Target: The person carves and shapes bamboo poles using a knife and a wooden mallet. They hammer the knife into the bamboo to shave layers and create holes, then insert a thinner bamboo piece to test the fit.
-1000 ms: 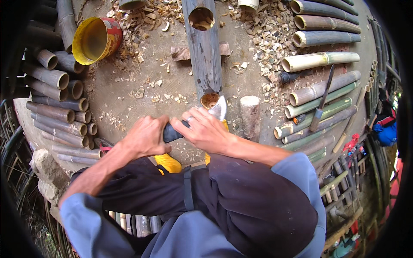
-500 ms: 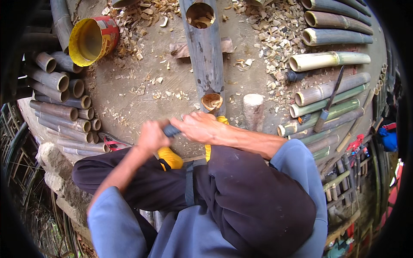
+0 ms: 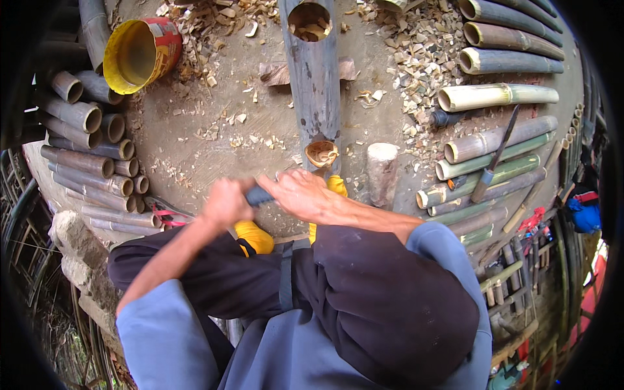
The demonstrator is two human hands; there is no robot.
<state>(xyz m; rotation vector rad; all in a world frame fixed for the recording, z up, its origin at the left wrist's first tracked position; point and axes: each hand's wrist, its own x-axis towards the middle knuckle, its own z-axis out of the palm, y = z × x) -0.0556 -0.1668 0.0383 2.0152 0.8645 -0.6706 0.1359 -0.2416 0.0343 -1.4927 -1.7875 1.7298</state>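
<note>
My left hand (image 3: 227,200), slightly blurred, is closed around the end of a tool with a dark grey grip (image 3: 259,196). My right hand (image 3: 300,194) is wrapped over the same tool farther along, and most of the tool's far part is hidden beneath it. Just beyond my right hand lies the near end of a long grey bamboo tube (image 3: 316,97), pointing away from me. Pale shavings sit in the cut opening (image 3: 322,154) at that end. A second opening (image 3: 309,23) farther up holds wood chips. My feet in yellow footwear (image 3: 255,238) are below my hands.
A yellow-and-red bucket (image 3: 135,57) with murky liquid stands far left, above stacked bamboo pieces (image 3: 91,166). More bamboo tubes (image 3: 497,96) line the right, with a long knife (image 3: 497,153) lying across some. A short pale log (image 3: 382,172) stands near the tube. Wood chips (image 3: 416,78) litter the ground.
The surroundings have shifted slightly in view as the camera moved. My left elbow is a little farther out to the left; both hands keep the same hold on the tool.
</note>
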